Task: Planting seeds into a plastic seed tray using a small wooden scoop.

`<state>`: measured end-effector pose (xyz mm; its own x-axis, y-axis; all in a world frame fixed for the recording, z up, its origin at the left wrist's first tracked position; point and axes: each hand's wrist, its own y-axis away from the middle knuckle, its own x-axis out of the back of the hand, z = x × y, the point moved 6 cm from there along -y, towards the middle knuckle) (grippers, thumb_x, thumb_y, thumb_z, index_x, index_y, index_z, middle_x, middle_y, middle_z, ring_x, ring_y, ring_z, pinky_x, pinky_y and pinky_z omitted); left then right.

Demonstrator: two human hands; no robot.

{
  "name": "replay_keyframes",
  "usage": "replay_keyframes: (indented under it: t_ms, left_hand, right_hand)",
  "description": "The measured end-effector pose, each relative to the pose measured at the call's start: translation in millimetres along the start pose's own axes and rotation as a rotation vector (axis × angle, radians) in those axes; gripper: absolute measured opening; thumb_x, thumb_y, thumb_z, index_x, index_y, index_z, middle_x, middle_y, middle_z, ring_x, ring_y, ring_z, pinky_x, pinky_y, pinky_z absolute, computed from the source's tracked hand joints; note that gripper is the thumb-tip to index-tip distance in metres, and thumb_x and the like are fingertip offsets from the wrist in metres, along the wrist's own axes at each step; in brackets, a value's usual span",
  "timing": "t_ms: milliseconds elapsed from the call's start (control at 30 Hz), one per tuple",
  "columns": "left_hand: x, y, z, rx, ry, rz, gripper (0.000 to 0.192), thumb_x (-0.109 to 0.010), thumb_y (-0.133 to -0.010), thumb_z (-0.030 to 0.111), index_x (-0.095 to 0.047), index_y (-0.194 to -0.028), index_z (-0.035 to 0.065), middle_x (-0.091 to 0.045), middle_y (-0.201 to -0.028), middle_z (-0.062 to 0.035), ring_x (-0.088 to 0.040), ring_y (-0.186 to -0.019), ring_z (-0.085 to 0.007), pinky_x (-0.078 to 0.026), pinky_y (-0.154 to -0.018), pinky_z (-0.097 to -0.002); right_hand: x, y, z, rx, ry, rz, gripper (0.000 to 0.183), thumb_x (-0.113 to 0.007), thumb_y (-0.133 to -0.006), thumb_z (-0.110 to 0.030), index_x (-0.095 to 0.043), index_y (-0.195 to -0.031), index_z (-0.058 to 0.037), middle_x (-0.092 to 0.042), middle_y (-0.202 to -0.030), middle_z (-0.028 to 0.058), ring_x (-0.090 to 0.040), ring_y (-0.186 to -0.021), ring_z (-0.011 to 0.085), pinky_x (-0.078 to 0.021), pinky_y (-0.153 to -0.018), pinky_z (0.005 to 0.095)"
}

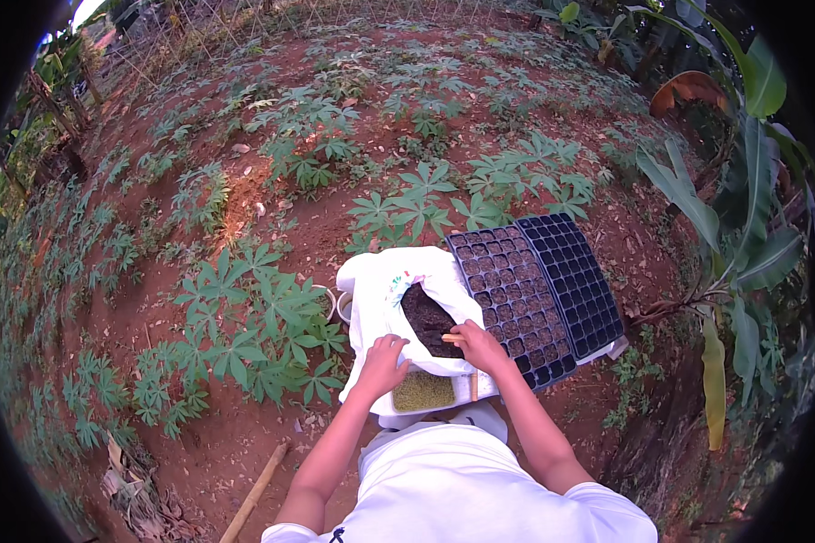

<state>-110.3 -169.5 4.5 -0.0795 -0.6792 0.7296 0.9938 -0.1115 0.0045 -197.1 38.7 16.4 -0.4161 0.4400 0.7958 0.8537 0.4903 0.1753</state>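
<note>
A white sack [373, 285] lies open before me, dark soil [424, 315] showing through its mouth. My right hand [479, 345] is closed around the wooden handle of a small tool [454, 337], whose far end is in or over the soil. On the sack's near left edge rests my left hand [384, 363], its fingers apart and apparently holding nothing. Just below the sack's mouth is a container of small green-yellow grains [422, 391], with a thin wooden stick [474, 387] to its right. A seedling tray [516, 298] at the right has brown soil in most cells.
Beyond the filled tray lies a second black seedling tray [577, 285]. Pale round containers [344, 307] stand left of the sack. Leafy cassava plants [265, 319] grow around on red soil. A wooden pole [255, 492] lies at the lower left; banana plants [754, 203] stand at the right.
</note>
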Motion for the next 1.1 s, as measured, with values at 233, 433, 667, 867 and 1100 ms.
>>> replay_keyframes:
  t_ms: [233, 433, 667, 867, 1100]
  left_hand:
    - [16, -2, 4, -0.163, -0.124, -0.073, 0.047, -0.069, -0.085, 0.016, -0.058, -0.130, 0.0066, -0.054, -0.133, -0.0171, -0.048, -0.129, -0.0356, -0.040, -0.107, -0.0476]
    - [13, -6, 6, -0.129, -0.064, -0.065, 0.047, -0.070, -0.085, 0.015, -0.058, -0.129, 0.0051, -0.054, -0.136, -0.0172, -0.048, -0.130, -0.0369, -0.041, -0.108, -0.0465]
    - [-3, 8, 6, 0.009, 0.188, 0.108, 0.044, -0.070, -0.087, 0.014, -0.059, -0.127, 0.0025, -0.057, -0.129, -0.0174, -0.050, -0.125, -0.0364, -0.041, -0.107, -0.0448]
    - [-8, 16, 6, 0.033, 0.217, 0.090, 0.043, -0.071, -0.087, 0.013, -0.059, -0.127, 0.0024, -0.057, -0.127, -0.0165, -0.051, -0.124, -0.0357, -0.042, -0.107, -0.0435]
    - [-6, 24, 7, 0.101, 0.228, 0.139, 0.041, -0.071, -0.088, 0.013, -0.059, -0.126, 0.0027, -0.057, -0.126, -0.0160, -0.052, -0.124, -0.0344, -0.042, -0.107, -0.0424]
  right_hand:
    - [15, 11, -2, -0.039, -0.034, 0.025, 0.030, -0.066, -0.091, -0.008, -0.063, -0.120, -0.0020, -0.064, -0.117, 0.0168, -0.065, -0.107, 0.0375, -0.0514, -0.089, 0.0453]
    - [16, 21, 10, -0.067, -0.091, 0.047, 0.030, -0.066, -0.090, -0.006, -0.062, -0.120, -0.0036, -0.062, -0.117, 0.0147, -0.064, -0.108, 0.0315, -0.0505, -0.092, 0.0407]
    - [22, 26, 15, -0.064, -0.081, 0.088, 0.032, -0.066, -0.088, -0.006, -0.062, -0.120, -0.0031, -0.064, -0.116, 0.0176, -0.065, -0.107, 0.0364, -0.0511, -0.091, 0.0436]
    - [18, 23, 25, -0.064, -0.105, 0.086, 0.031, -0.067, -0.089, -0.009, -0.064, -0.120, -0.0046, -0.065, -0.115, 0.0170, -0.065, -0.106, 0.0361, -0.0511, -0.091, 0.0436]
    - [19, 21, 30, -0.142, -0.220, 0.044, 0.026, -0.070, -0.090, -0.010, -0.067, -0.115, -0.0032, -0.069, -0.110, 0.0149, -0.067, -0.102, 0.0279, -0.0512, -0.090, 0.0370]
